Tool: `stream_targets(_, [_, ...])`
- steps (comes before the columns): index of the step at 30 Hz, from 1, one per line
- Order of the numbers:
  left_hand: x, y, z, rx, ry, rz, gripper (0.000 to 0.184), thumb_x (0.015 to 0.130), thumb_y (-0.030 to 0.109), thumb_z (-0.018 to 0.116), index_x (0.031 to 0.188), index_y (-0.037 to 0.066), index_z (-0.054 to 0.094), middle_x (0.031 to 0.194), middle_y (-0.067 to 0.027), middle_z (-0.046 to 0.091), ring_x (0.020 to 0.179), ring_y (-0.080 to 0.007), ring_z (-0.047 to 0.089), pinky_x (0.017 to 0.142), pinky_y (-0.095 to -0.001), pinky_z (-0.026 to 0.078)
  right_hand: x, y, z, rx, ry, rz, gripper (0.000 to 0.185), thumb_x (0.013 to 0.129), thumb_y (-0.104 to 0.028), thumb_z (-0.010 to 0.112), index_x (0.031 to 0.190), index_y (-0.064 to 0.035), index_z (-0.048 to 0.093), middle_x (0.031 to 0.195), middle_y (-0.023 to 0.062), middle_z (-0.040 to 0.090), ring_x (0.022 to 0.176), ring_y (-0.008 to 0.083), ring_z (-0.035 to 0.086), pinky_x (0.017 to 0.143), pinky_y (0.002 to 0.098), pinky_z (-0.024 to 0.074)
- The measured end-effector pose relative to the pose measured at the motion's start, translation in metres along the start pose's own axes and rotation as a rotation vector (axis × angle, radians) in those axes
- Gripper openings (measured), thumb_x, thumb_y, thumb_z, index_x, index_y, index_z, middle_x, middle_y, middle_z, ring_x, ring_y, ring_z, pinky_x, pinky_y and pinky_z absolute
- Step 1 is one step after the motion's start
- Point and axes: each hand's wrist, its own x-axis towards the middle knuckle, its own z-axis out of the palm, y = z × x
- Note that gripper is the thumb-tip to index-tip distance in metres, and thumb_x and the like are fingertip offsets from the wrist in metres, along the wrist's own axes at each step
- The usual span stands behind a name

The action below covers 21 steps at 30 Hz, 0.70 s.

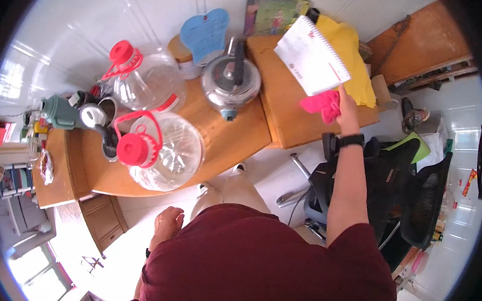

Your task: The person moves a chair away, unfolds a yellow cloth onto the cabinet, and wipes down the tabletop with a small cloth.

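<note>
My right hand [347,108] is stretched out over the right part of the wooden desk [301,123], closed on a bright pink cloth [323,104]. Its fingers are at the lower corner of a white spiral-bound calendar [312,55]. A yellow cloth [353,53] lies just behind the calendar. My left hand [169,222] hangs low beside my body, away from the desk, with its fingers loosely curled and nothing visible in them.
Two large clear bottles with red caps [168,152] [150,82], a steel pot [231,77], a blue board [204,35] and a green jug [60,112] stand on the desk. A black chair [357,188] is at the right.
</note>
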Motion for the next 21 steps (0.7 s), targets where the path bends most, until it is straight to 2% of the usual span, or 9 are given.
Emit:
stream_targets(5, [-0.024, -0.035, 0.015, -0.114, -0.043, -0.035, 0.012, 0.078, 0.016, 0.061, 0.088, 0.011, 0.065, 0.085, -0.0116, 0.062, 0.081, -0.0292, 0.061, 0.074, -0.0401, 0.049, -0.113, 0.054, 0.043, 0.331, -0.326, 0.396, 0.029, 0.090, -0.034, 0.054, 0.097, -0.0056, 0.057, 0.092, 0.0066, 0.062, 0.083, 0.0204, 0.062, 0.070, 0.0374, 0.0527])
stream_targets(8, [-0.035, -0.042, 0.017, -0.105, -0.069, -0.061, 0.013, 0.078, 0.016, 0.060, 0.088, 0.011, 0.065, 0.084, -0.0121, 0.062, 0.081, -0.0301, 0.061, 0.074, -0.0402, 0.049, -0.130, 0.118, 0.090, 0.329, -0.260, 0.631, 0.019, 0.090, -0.025, 0.053, 0.096, -0.0078, 0.058, 0.089, 0.0066, 0.062, 0.076, 0.0178, 0.062, 0.067, 0.0362, 0.0526])
stream_targets(10, [-0.042, -0.045, 0.015, -0.097, -0.102, -0.155, 0.014, 0.078, 0.015, 0.059, 0.089, 0.010, 0.066, 0.084, -0.0133, 0.063, 0.083, -0.0317, 0.060, 0.074, -0.0407, 0.048, -0.126, 0.148, 0.126, 0.404, -0.460, 0.645, 0.017, 0.088, -0.019, 0.055, 0.097, -0.0060, 0.059, 0.091, 0.0066, 0.062, 0.079, 0.0162, 0.061, 0.071, 0.0336, 0.0518])
stream_targets(13, [-0.054, -0.049, 0.018, -0.144, -0.065, -0.251, 0.015, 0.081, 0.017, 0.059, 0.089, 0.007, 0.066, 0.086, -0.0153, 0.064, 0.081, -0.0313, 0.062, 0.072, -0.0392, 0.049, -0.136, 0.138, 0.204, 0.107, -0.471, 0.064, 0.021, 0.086, -0.015, 0.057, 0.102, -0.0002, 0.058, 0.093, 0.0067, 0.062, 0.083, 0.0135, 0.058, 0.076, 0.0299, 0.0494])
stream_targets(16, [-0.070, -0.058, 0.035, -0.210, -0.004, -0.367, 0.016, 0.081, 0.018, 0.059, 0.089, 0.007, 0.067, 0.084, -0.0165, 0.064, 0.078, -0.0321, 0.063, 0.070, -0.0403, 0.050, -0.136, 0.160, 0.244, -0.517, -0.637, -0.594, 0.040, 0.085, -0.018, 0.058, 0.122, -0.0041, 0.049, 0.124, 0.0203, 0.049, 0.115, 0.0355, 0.047, 0.097, 0.0422, 0.0379])
stream_targets(17, [-0.073, -0.061, 0.041, -0.165, -0.064, -0.419, 0.017, 0.080, 0.020, 0.061, 0.086, 0.005, 0.066, 0.084, -0.0160, 0.064, 0.079, -0.0322, 0.063, 0.070, -0.0396, 0.050, -0.133, 0.184, 0.252, -0.508, -0.642, -0.595, 0.040, 0.085, -0.018, 0.058, 0.122, -0.0041, 0.049, 0.124, 0.0203, 0.049, 0.115, 0.0355, 0.047, 0.097, 0.0422, 0.0379])
stream_targets(18, [-0.077, -0.058, 0.037, -0.281, -0.107, -0.439, 0.016, 0.078, 0.016, 0.057, 0.090, 0.011, 0.066, 0.088, -0.0166, 0.063, 0.081, -0.0357, 0.061, 0.071, -0.0440, 0.049, -0.128, 0.222, 0.259, -0.610, -0.737, -0.634, 0.044, 0.085, -0.019, 0.057, 0.126, -0.0065, 0.046, 0.132, 0.0207, 0.040, 0.122, 0.0382, 0.038, 0.101, 0.0442, 0.0331])
stream_targets(19, [-0.090, -0.079, 0.056, -0.199, -0.080, -0.269, 0.016, 0.077, 0.018, 0.057, 0.088, 0.011, 0.067, 0.085, -0.0166, 0.063, 0.079, -0.0355, 0.061, 0.068, -0.0448, 0.049, -0.121, 0.250, 0.266, -0.714, -0.831, -0.673, 0.049, 0.085, -0.020, 0.057, 0.130, -0.0090, 0.043, 0.140, 0.0210, 0.032, 0.130, 0.0408, 0.028, 0.104, 0.0462, 0.0284])
stream_targets(21, [-0.100, -0.067, 0.059, -0.268, -0.088, -0.474, 0.017, 0.075, 0.025, 0.057, 0.078, 0.010, 0.065, 0.078, -0.0154, 0.062, 0.074, -0.0359, 0.059, 0.066, -0.0468, 0.046, -0.105, 0.277, 0.278, -0.917, -0.870, -0.693, 0.051, 0.085, -0.020, 0.057, 0.132, -0.0106, 0.041, 0.143, 0.0187, 0.026, 0.132, 0.0399, 0.024, 0.105, 0.0472, 0.0281])
